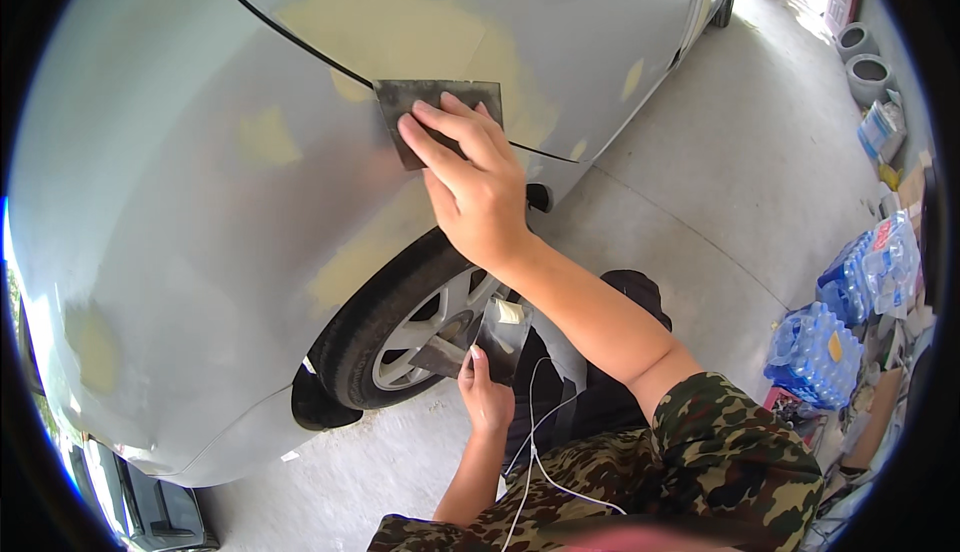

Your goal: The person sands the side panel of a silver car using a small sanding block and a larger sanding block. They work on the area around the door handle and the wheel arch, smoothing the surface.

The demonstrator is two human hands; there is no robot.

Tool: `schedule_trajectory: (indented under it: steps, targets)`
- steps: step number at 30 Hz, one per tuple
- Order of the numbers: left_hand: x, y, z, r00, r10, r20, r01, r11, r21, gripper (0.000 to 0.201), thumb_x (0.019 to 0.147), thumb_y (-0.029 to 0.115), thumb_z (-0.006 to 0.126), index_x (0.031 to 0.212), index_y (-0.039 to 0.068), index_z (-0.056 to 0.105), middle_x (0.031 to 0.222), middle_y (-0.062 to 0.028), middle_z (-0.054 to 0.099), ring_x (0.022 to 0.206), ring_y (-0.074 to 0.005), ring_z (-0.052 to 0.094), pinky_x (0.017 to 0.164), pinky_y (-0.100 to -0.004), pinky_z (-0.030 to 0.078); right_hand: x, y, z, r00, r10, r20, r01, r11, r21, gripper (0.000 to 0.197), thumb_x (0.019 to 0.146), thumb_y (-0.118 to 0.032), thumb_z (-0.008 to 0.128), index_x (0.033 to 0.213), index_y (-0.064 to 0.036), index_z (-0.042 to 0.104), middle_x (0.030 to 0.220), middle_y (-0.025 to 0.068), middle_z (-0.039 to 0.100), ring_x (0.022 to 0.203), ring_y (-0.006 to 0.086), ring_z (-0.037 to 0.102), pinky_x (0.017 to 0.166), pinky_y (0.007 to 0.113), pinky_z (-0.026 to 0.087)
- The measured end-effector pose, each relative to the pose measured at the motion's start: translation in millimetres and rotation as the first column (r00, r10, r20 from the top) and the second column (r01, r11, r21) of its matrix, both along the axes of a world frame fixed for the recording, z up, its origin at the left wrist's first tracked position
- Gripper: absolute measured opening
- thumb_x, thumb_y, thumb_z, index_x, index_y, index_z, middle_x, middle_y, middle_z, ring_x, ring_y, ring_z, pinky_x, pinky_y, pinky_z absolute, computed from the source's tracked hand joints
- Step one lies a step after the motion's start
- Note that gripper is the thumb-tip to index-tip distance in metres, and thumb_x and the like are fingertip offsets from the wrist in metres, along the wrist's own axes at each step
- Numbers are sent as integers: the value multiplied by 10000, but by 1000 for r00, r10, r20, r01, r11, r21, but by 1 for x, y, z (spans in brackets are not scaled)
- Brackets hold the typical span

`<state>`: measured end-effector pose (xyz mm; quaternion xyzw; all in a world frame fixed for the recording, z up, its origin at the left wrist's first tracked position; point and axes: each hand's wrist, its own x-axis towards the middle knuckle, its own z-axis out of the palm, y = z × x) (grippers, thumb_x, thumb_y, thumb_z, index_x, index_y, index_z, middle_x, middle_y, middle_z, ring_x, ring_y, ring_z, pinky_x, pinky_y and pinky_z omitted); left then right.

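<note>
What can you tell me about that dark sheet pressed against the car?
The dark sheet is a thin, roughly rectangular piece of dark grey abrasive-looking paper, lying flat against the silver car panel over a yellowish filler patch, beside the door seam. The right hand presses its fingers on its lower part.

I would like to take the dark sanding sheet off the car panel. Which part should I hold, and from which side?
Probably the top left corner of the sanding sheet. The right hand presses flat on the sheet's lower right part, so only the upper strip and left edge lie bare on the silver car panel. Because it lies flat, come from the upper left and peel that corner with fingertips.
</note>
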<state>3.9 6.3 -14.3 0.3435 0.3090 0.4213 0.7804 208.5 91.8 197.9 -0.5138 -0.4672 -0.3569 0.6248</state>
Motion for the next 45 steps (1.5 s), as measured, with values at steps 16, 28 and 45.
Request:
schedule_trajectory:
  steps: [16,28,45]
  targets:
    - [3,-3,10,1000,-19,1,19,1000,6,350,1151,302,579,1227,-23,684,1190,-62,735,1062,-138,675,969,-298,526,-16,2,16,999,43,31,-43,999,-9,491,824,58,746,1280,-118,789,1288,60,738,1209,364,697,1047,536,560]
    - [-9,7,15,997,21,68,-25,998,55,346,1148,260,574,1290,-39,674,1255,-91,730,1112,-173,682,1014,-327,525,46,-9,8,992,-36,-123,50,992,114,356,1001,91,616,1302,-29,763,1246,139,761,1063,272,738,894,351,595]
    - [32,68,116,958,-27,286,-98,905,413,492,1168,291,508,1491,-80,530,1449,-171,641,1321,-272,631,1157,-433,474,13,-57,-11,937,187,-296,-158,980,120,250,1024,19,636,1240,47,758,1142,170,779,925,208,725,826,290,558]
